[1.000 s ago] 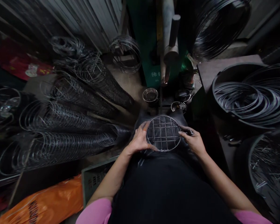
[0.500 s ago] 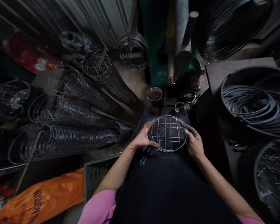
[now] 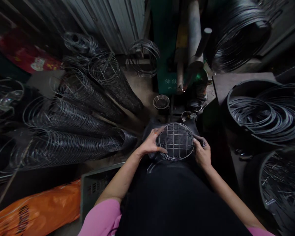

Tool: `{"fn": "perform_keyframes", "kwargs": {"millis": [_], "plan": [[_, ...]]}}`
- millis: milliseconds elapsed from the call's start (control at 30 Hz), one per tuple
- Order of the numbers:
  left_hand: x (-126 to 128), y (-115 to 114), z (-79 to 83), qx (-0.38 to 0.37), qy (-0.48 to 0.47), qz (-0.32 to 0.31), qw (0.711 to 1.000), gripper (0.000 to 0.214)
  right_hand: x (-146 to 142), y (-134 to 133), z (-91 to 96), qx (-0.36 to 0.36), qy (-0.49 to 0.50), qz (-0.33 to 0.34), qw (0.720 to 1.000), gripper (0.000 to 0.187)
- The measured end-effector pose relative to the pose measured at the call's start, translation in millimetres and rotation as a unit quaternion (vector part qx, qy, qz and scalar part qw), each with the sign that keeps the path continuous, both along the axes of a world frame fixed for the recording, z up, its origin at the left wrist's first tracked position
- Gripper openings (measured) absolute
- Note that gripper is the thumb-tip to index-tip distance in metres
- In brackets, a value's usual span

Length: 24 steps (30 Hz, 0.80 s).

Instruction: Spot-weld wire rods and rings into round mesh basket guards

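Observation:
A round wire grid, a ring crossed by straight wires, lies on the dark apron over my knees. My left hand grips its left rim, thumb on top and fingers curled under. My right hand grips the right rim with fingers closed on the ring. Both arms wear pink sleeves. A green welding machine with a vertical metal post stands just beyond the grid.
Long stacks of finished wire grids lie at the left. Tubs of dark wire rings and straight wire pieces stand at the right. Small metal bowls sit by the machine's foot. An orange bag lies lower left.
The hands and grid stay much as they were; my right hand has closed in tighter on the rim. The view has shifted slightly as my head moved.

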State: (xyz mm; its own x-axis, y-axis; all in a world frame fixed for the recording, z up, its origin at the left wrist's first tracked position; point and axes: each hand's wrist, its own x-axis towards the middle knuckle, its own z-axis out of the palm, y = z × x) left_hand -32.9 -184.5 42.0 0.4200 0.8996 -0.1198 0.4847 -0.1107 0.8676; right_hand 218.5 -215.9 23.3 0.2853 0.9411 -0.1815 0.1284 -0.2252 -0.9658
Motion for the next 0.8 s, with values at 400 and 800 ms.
{"fn": "perform_keyframes", "kwargs": {"millis": [400,800], "plan": [[1,2,-0.5,0.041,0.138,-0.046,0.988,0.127,0,6,7.7,-0.076,0.115,-0.007,0.990,0.042],[8,21,27.9,0.084,0.274,-0.091,0.954,0.121,14,25,12.9,-0.039,-0.026,0.100,0.994,0.034]]}}
